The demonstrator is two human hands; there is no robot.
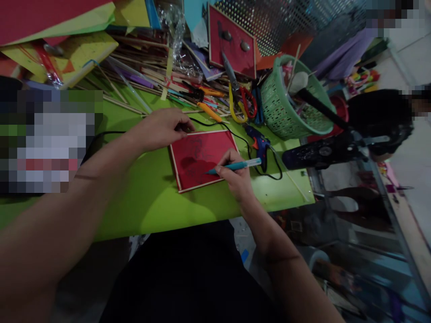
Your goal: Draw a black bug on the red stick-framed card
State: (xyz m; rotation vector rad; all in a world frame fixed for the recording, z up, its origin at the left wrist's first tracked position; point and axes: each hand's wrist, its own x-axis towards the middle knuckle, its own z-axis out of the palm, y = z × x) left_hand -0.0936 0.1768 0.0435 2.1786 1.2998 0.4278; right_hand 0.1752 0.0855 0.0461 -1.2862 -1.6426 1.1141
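Observation:
A red panel (198, 157) with a thin pale wooden border lies on the green tabletop (141, 179), with dark line drawing on its face. My right hand (235, 172) is closed around a teal pen (232, 168), its clear cap end pointing right. The pen's tip is at the red surface, near the lower middle. At the panel's upper left corner, my left hand (168, 128) has curled fingers on the border, holding the panel; some fingertips are hidden. Just right of the panel lies a blue glue gun (261, 146) with a dark cord.
A green basket (283, 107) of odds and ends stands at the back right. Scissors (247, 103), an orange-handled tool (209, 112) and many thin sticks (134, 58) crowd the back. Another red framed panel (232, 45) leans there. A black stand-like object (313, 150) juts in from the right.

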